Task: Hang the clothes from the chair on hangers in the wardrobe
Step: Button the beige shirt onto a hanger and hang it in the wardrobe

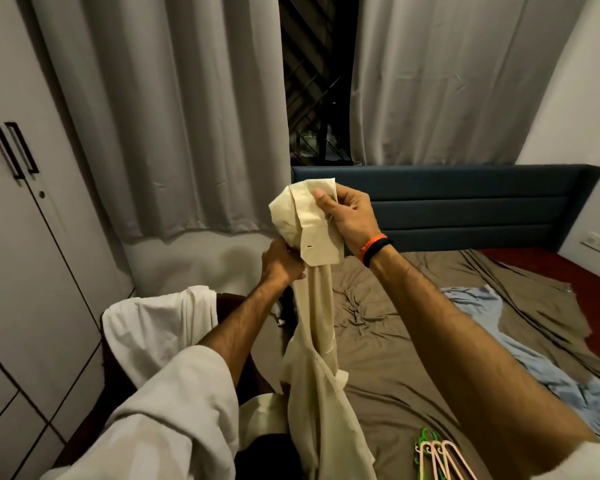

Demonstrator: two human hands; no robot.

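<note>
Wardrobe [21, 237] stood at left, doors closed; bed [413, 358] lay at right under a brown sheet, a blue cloth [520, 348] spread on it. Chair [94, 420] at lower left carried a white garment [153, 327]. Cream shirt [312, 306] hung between both hands above the chair's edge. Right hand [347, 213] pinched the cuff at top, thumb pressed on the fabric; left hand [281, 265] gripped the sleeve just below, fingers curled round it. Hangers [437, 455] lay on the bed near the bottom edge.
</note>
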